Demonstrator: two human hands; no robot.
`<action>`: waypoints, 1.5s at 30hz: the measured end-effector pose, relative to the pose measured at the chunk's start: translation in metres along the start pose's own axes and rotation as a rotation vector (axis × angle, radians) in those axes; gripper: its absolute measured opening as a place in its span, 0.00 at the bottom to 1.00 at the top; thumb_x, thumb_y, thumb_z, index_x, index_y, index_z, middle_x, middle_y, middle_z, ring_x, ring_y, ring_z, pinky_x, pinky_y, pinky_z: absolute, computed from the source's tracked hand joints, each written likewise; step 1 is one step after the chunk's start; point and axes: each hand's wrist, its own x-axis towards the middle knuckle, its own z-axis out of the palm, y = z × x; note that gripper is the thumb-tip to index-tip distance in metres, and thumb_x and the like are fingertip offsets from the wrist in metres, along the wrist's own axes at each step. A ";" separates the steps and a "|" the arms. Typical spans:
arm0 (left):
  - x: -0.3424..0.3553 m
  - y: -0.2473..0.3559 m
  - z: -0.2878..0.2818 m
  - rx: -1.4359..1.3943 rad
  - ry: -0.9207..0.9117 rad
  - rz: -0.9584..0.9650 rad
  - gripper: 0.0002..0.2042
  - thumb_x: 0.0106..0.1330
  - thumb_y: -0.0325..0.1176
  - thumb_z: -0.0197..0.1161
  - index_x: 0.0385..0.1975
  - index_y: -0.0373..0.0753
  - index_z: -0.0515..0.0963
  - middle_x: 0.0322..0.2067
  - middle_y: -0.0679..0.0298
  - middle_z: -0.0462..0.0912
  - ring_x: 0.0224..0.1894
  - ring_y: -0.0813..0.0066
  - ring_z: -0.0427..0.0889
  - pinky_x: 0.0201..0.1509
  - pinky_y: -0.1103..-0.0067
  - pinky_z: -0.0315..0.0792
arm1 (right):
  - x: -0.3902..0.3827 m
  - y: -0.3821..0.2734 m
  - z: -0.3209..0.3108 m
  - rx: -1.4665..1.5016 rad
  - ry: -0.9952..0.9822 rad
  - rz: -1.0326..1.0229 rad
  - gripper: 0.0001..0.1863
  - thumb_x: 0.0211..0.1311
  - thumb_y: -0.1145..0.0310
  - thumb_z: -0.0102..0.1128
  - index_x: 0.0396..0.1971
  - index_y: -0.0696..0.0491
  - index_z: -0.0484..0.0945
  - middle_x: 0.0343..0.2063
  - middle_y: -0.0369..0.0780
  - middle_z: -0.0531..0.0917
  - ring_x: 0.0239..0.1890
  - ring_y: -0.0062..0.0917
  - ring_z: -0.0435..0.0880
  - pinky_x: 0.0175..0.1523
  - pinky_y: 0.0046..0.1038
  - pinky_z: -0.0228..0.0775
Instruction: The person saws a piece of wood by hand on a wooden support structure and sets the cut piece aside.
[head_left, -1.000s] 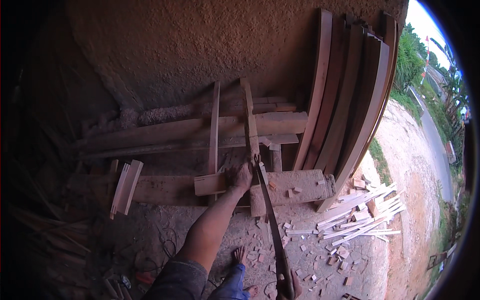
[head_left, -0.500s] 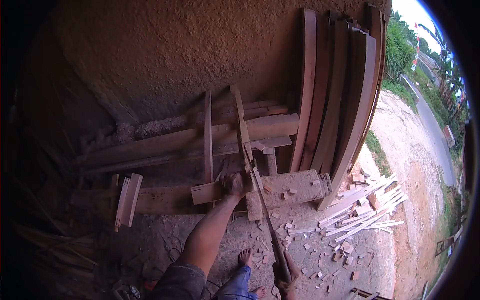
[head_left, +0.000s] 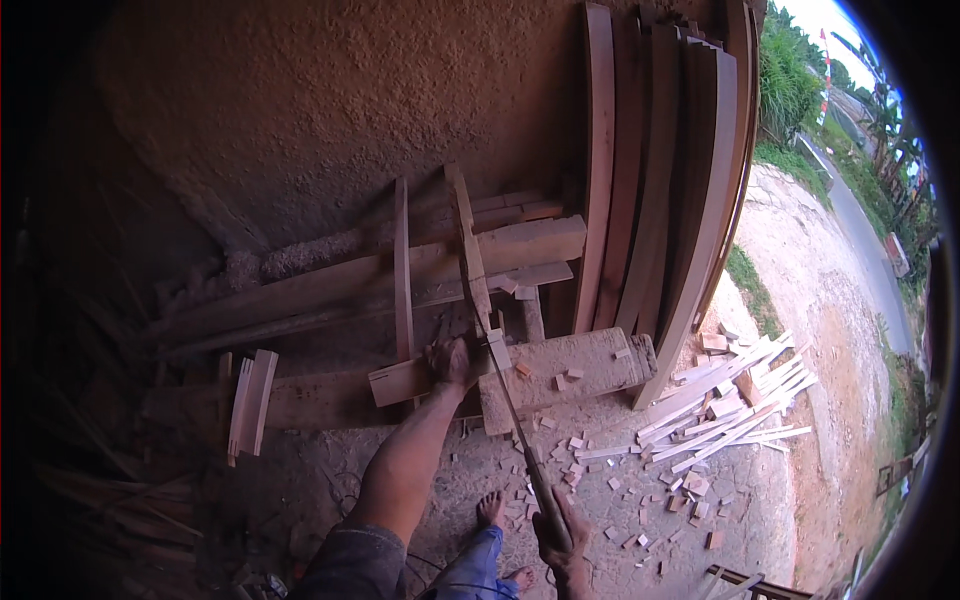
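My left hand (head_left: 452,364) is closed around a short wooden piece (head_left: 397,384), pressing it down on a thick wooden beam. At the lower right, my right hand (head_left: 565,537) grips the handle of a handsaw (head_left: 515,412). The narrow blade slants up and left from that hand to the right end of the held piece, just beside my left hand. Where its teeth meet the wood is too small to make out. Right of the blade lies a thick timber block (head_left: 560,372) with several small offcuts on top.
Long planks (head_left: 600,150) lean against the rough wall at the back right. A pile of thin strips (head_left: 735,410) and scattered offcuts lie on the floor at right. Short grooved pieces (head_left: 252,402) stand against the beam at left. An upright strip (head_left: 403,270) rises behind my left hand.
The whole view has shifted slightly, moving the scene left and up. The saw lies at a slightly different angle across the wood. Both hands keep their grips.
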 end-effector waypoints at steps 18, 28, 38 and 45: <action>0.007 -0.016 0.031 0.051 -0.106 -0.098 0.10 0.58 0.44 0.61 0.30 0.46 0.83 0.29 0.58 0.84 0.38 0.58 0.82 0.45 0.55 0.66 | -0.031 0.006 -0.022 0.038 -0.035 -0.041 0.31 0.50 0.70 0.71 0.57 0.54 0.75 0.41 0.48 0.85 0.38 0.35 0.88 0.41 0.29 0.79; 0.014 0.055 -0.040 0.231 -0.285 0.038 0.13 0.67 0.44 0.52 0.38 0.44 0.80 0.36 0.52 0.85 0.37 0.50 0.84 0.44 0.53 0.73 | 0.070 -0.037 0.020 0.184 0.092 0.088 0.30 0.54 0.69 0.70 0.59 0.56 0.73 0.34 0.47 0.86 0.31 0.27 0.86 0.38 0.25 0.75; 0.034 -0.027 -0.099 -0.421 -0.788 0.306 0.29 0.60 0.52 0.65 0.54 0.36 0.76 0.43 0.47 0.83 0.48 0.50 0.82 0.53 0.66 0.74 | 0.002 -0.088 -0.067 0.179 0.271 0.268 0.32 0.55 0.66 0.70 0.57 0.66 0.72 0.45 0.48 0.84 0.44 0.27 0.85 0.49 0.28 0.75; 0.010 0.003 -0.136 -0.234 -0.398 0.421 0.24 0.54 0.47 0.70 0.48 0.43 0.76 0.47 0.62 0.77 0.53 0.58 0.77 0.50 0.64 0.74 | -0.014 -0.080 -0.047 0.238 0.413 0.342 0.34 0.50 0.68 0.66 0.59 0.64 0.71 0.21 0.32 0.78 0.18 0.13 0.73 0.25 0.18 0.65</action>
